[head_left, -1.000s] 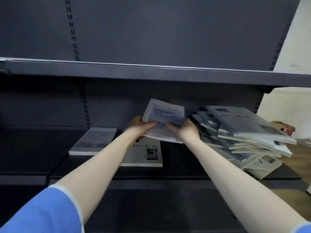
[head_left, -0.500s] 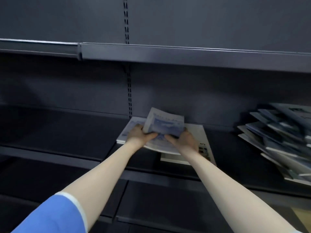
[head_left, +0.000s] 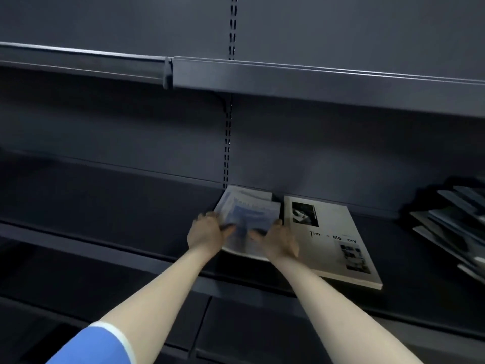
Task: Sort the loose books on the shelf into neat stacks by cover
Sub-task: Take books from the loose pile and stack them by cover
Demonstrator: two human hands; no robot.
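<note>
Both hands, left hand and right hand, grip the blue-covered book (thumbs on top, fingers curled under).

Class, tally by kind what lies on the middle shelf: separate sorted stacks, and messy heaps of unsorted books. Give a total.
Blue-cover stack: 1
White-cover stack: 1
Messy heap: 1
Total: 3

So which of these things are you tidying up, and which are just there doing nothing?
Part of the tidying:
- blue-cover book, held by the left hand and right hand, going onto a matching book underneath
- white-cover book, lying flat beside it
- messy pile of books at the right, not yet sorted
- middle shelf they sit on

Just there:
- upper shelf
- slotted upright strip
</note>
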